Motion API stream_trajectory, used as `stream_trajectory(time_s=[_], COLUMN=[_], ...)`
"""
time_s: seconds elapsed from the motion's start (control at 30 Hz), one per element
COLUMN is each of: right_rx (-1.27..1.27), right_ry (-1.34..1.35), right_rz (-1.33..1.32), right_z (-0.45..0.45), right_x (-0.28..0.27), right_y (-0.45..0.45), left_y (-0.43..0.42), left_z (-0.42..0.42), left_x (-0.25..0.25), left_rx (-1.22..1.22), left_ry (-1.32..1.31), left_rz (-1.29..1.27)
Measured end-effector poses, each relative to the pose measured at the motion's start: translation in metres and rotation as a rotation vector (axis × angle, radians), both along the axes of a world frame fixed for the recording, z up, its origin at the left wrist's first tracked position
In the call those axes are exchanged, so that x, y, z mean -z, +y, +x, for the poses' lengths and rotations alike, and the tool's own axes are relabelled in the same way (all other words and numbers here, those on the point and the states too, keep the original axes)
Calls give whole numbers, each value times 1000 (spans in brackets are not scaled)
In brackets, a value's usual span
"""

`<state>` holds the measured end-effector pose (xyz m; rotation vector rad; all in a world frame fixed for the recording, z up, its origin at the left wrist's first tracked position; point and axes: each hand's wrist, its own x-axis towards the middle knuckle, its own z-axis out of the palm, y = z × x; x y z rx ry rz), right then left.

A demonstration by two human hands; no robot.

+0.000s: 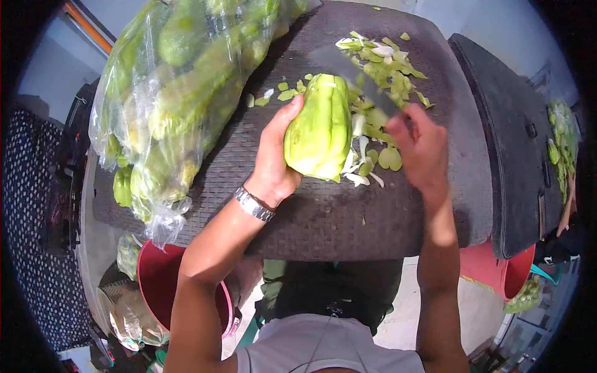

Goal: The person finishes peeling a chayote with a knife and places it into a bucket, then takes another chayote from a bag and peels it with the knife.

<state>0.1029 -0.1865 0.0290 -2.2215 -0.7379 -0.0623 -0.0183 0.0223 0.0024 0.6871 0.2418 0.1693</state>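
A pale green chayote (318, 127) stands above the dark woven tabletop (311, 230), its skin partly trimmed away. My left hand (277, 149), wearing a metal watch, holds it from the left side with the thumb up along it. In my right hand (423, 146) is a knife (377, 94); its blade is blurred and points up and left, apart from the chayote. Green and white peelings (390, 69) lie beyond and to the right of the chayote, some beneath the blade. A few small scraps (287, 94) are scattered to its left.
A big clear plastic bag (205, 87) full of chayotes covers the table's left side. Red buckets stand below, one at left (155, 280) and one at right (504, 273). A dark panel (497, 149) borders the table's right edge. Bagged green vegetables (561, 149) sit farther right.
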Motion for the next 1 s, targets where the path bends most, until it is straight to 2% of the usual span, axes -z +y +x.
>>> stream_trajectory(time_s=[0.17, 0.23, 0.33, 0.37, 0.43, 0.57, 0.67, 0.77, 0.9, 1.0], right_rx=[-285, -323, -342, -356, -364, -356, -325, -55, -68, -234], right_ry=[-207, -278, -292, -300, -309, -301, -307, -109, -119, -66], right_rz=[44, -6, -6, -8, -61, -79, -69, -98, -71, 86], right_z=[-36, -39, -40, -42, -46, -47, -36, -7, -6, -26], right_x=[9, 10, 7, 5, 3, 6, 4, 3, 3, 6], right_y=[17, 18, 16, 15, 15, 16, 12, 3, 0, 9], left_y=[4, 2, -3, -1, 3, 8, 6, 5, 6, 12], left_z=[5, 3, 1, 1, 1, 4, 1, -6, -3, -1], left_x=[38, 14, 7, 8, 13, 22, 12, 9, 10, 23], left_rx=[-66, 52, 43, 105, 228, 265, 111, 26, 9, 28], left_ry=[64, 28, 42, 2, -73, -101, -11, -41, -72, -6], left_rz=[-88, -43, -203, -235, -299, -239, -122, -79, -54, -223])
